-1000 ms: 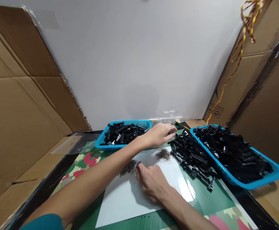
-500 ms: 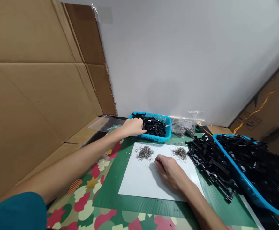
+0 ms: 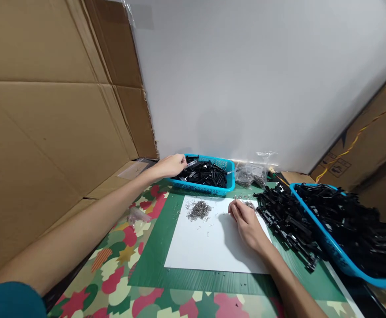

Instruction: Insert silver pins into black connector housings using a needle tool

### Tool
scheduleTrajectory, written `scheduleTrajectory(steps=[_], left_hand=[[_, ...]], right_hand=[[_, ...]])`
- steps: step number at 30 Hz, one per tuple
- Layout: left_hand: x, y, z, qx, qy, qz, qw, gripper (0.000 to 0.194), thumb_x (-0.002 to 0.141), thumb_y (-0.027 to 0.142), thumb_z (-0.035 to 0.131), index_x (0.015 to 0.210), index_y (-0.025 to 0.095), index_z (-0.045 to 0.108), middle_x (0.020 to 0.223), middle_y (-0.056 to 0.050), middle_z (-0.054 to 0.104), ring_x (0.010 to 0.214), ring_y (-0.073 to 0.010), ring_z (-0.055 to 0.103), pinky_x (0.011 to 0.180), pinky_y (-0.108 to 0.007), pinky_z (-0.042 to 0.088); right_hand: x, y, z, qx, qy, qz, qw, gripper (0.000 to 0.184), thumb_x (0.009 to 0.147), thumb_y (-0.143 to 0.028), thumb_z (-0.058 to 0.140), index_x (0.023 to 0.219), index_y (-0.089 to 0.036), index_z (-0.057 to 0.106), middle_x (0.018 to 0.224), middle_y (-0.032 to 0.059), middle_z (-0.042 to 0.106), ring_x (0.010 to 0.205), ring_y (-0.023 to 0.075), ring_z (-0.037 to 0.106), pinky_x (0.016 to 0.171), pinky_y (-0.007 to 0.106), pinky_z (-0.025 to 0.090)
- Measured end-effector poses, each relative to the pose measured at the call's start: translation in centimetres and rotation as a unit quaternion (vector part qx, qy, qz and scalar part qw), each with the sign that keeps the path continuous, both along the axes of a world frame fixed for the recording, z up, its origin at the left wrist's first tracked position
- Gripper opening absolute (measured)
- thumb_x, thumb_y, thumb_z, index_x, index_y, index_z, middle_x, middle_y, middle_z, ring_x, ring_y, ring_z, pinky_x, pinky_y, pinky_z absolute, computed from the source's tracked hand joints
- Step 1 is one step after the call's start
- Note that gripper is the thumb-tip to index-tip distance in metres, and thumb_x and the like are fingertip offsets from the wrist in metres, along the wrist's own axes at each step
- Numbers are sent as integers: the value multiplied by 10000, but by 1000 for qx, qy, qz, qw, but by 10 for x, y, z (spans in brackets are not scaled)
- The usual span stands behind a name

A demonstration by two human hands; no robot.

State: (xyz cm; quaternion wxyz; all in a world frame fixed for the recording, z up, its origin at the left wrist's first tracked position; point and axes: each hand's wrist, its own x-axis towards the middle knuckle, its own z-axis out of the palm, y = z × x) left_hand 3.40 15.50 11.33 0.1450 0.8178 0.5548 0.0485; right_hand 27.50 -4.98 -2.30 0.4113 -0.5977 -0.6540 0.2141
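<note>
My left hand reaches to the left end of a small blue basket of black plastic parts, fingers curled round one black part at the basket's rim. My right hand rests on a white sheet, its fingertips pinched together at the edge of the right-hand pile of tiny metal pieces; what they hold is too small to make out. A second pile of metal pieces lies on the sheet's far left part, with a few strays scattered below it.
A heap of black parts lies right of the sheet, beside a large blue basket full of them. Small plastic bags stand by the wall. Cardboard walls in the left, boxes the right. A green mat underlies the sheet.
My left hand has gone from the black heap on the right over to the small basket's left end. My right hand slid from the sheet's middle to the right pile. The view turned left.
</note>
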Motion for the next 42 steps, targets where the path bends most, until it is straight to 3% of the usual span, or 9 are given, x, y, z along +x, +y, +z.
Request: scheduleTrajectory(steps=[5,8,11,16,22,25,30,37,42], left_hand=[[-27,-12,-7,-14,-115,-32,993,242,1105,378,591,1208,173,670,1212,-93,706,1019,-231,697,884,-391,608],[-35,-34,-19,-65,-200,-63,976,269,1139,456,428,1052,221,525,980,-40,678,763,-164,627,651,-264,504],[-33,-65,-35,-166,-288,-103,937,369,1124,608,321,1032,258,393,936,-35,692,608,-135,588,485,-224,380],[-18,-107,-75,-285,-399,-114,864,456,1059,714,433,1079,260,400,806,20,648,453,-71,423,425,-189,268],[-21,-123,-116,-317,-465,-86,822,640,972,680,669,1324,151,588,1036,-118,775,488,-85,544,442,-234,326],[-29,-129,-118,-280,-458,-82,840,481,1021,558,678,1281,154,694,1006,-91,787,581,-103,546,545,-249,416],[-32,-139,-113,-146,-412,-135,889,257,996,386,743,1140,176,784,843,-11,707,632,-114,494,571,-240,383],[-31,-143,-114,-109,-458,-205,858,164,1024,217,704,1123,162,823,954,-59,709,720,-127,581,621,-243,446],[-27,-154,-114,-154,-488,-201,835,179,1047,217,683,1138,162,827,960,-55,668,732,-123,547,610,-237,413]], right_hand=[[-8,-3,-4,-50,-71,-90,992,228,1049,-302,463,910,-225,627,687,37,624,630,226,559,599,306,288],[-13,-1,-4,-74,-91,-100,988,175,1009,-310,546,1012,-228,700,643,19,631,607,227,562,594,296,267],[-14,3,-2,-93,-94,-101,986,191,992,-331,594,1056,-248,753,677,22,680,638,232,600,602,289,281],[-11,8,-4,-116,-93,-97,984,164,956,-348,654,968,-276,801,701,18,687,657,222,599,592,289,282],[-3,3,-3,-113,-13,-63,992,223,971,-423,639,920,-232,742,555,-53,407,544,162,386,553,292,226],[-2,-1,1,-91,139,-45,985,284,924,-494,731,897,-212,756,555,-75,307,525,136,270,532,294,192],[-7,-10,2,-51,234,-55,969,258,826,-458,882,849,-206,838,568,-32,477,545,129,342,526,292,273],[-26,-20,9,-35,236,-42,970,55,753,-295,940,789,-277,903,488,-18,565,486,109,406,479,254,349],[-38,-28,17,7,237,-24,971,169,739,-181,921,812,-334,911,500,-13,690,397,97,467,405,213,395]])
